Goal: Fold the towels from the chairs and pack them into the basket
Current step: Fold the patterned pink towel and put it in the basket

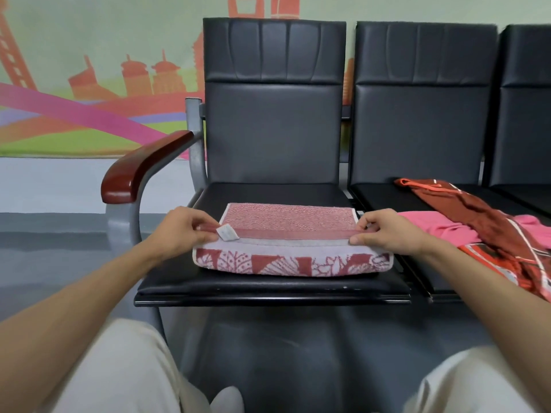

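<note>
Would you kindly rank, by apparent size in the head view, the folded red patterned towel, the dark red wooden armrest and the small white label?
Largest: folded red patterned towel.
Then: dark red wooden armrest.
Smallest: small white label.

Single view: the wide-angle camera sits on my head, facing forward and down. It is close to the chair seat [268, 283], which fills the middle of the frame with the towel [292, 225] on it. My left hand [183, 229] and right hand [390, 231] meet the towel mid-frame. My knees [119, 368] line the bottom edge; the wall [104, 40] tops the frame.
</note>
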Available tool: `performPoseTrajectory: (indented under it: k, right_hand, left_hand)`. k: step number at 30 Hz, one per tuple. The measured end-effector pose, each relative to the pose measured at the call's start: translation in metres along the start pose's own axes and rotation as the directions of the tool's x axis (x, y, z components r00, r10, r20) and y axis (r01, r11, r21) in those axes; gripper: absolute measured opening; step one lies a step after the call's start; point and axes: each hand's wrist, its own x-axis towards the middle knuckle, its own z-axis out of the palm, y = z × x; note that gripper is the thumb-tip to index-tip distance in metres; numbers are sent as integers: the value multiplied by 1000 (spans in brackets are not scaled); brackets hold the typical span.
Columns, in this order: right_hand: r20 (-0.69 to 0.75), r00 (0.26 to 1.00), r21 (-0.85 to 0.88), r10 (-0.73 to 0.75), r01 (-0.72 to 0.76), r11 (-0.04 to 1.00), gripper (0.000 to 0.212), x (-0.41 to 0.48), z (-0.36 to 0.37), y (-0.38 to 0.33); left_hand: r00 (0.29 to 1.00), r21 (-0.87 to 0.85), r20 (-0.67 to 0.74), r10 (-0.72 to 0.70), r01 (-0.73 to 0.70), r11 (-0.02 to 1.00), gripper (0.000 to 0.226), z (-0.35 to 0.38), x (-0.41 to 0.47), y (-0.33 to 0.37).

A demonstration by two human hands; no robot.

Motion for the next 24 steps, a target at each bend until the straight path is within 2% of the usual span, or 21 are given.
performPoseTrajectory:
  k: [1, 3, 5, 9, 19, 24]
  right_hand:
    - [-54, 998, 40, 29, -27, 999, 24, 3, 0, 0]
    - [-166, 981, 126, 102, -82, 989, 21, 12, 1, 2]
    - [-257, 956, 164, 138, -98, 982, 13, 26, 2, 3]
    - [-349, 922, 136, 165, -124, 983, 10, 59, 4, 6]
    - [-307, 928, 86, 212, -195, 977, 14, 154, 18, 52]
    - [-230, 941, -106, 248, -278, 955, 12, 171, 41, 80]
  left_hand:
    - [998, -77, -40, -42, 38, 996, 22, 0, 2, 0]
    - [990, -223, -29, -136, 127, 967, 5, 1, 10, 0]
    - [987, -219, -10, -162, 156, 963, 7, 5, 24, 1]
    - [981, -144, -133, -142, 123, 982, 13, 16, 67, 6]
    - [969, 19, -211, -126, 133, 991, 17, 69, 178, -22]
    - [965, 97, -137, -226, 240, 966, 25, 99, 193, -46]
